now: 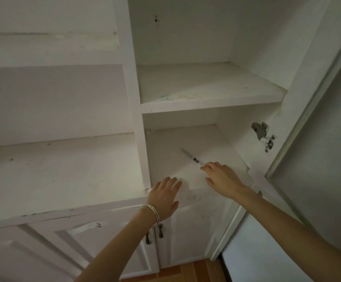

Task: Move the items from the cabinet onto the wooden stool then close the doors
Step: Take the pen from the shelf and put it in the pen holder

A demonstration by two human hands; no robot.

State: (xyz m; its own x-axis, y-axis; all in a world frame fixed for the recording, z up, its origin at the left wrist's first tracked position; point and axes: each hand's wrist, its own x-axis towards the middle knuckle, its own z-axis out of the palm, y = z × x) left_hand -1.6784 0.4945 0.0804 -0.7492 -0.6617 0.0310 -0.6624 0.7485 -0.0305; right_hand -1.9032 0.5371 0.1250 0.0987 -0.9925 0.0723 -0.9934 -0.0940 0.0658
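**Right hand at the syringe on the lower shelf**

Head view: a white cabinet (135, 94) fills the frame, seen from below and close up. Its right-hand door (318, 159) stands swung wide open, and a metal hinge (261, 132) shows on the inner side wall.

Inside the open section there are two shelves. The upper shelf (206, 84) bears only a faint stain near its front edge. On the lower shelf (169, 159) lies a thin syringe (192, 157), set aslant, its far tip pointing toward the back left and its near end toward the front right.

The right hand (223, 180) reaches in over the lower shelf, palm down, fingers stretched forward and released rather than curled. Its foremost fingertips (205, 167) meet the near end of the syringe; whether they press it or only brush it I cannot tell, and no grip is closed around it.

The left hand (163, 197) lies flat on the front lip of the same shelf, fingers straight and together, grasping nothing. Thin silver bangles (153, 213) circle its wrist.

To the left run open white shelves (53, 176). Below, two shut lower doors (196, 231) carry dark handles (160, 231) just beside each other, partly behind the left forearm. A strip of reddish wooden floor (185, 269) shows at the bottom.
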